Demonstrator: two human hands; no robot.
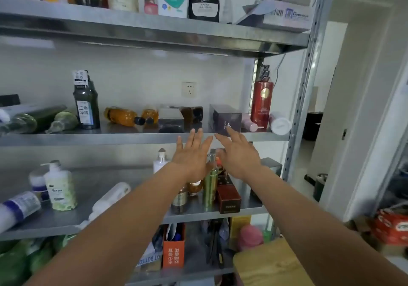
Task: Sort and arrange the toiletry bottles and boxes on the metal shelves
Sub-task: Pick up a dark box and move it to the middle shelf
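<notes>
Both arms reach for the middle metal shelf (92, 138): the left hand (191, 155) and right hand (237, 153) have fingers spread, holding nothing. Just beyond, at one o'clock of the right hand, stands a matte dark box (225, 119); likely the next pick, needing a two-sided grasp. Farther off at nine o'clock, glossy amber bottles (123, 116) lie toppled.

Even, soft indoor light, moderately bright; brightest at the doorway (326, 100) on the right. Dull glare streaks on the metal shelves (141, 29). Dim under the lowest shelf. Whole frame slightly soft, labels mostly unreadable. Wide-angle bending at edges: right upright post (309, 82) leans. Both forearms cast faint shadows.
</notes>
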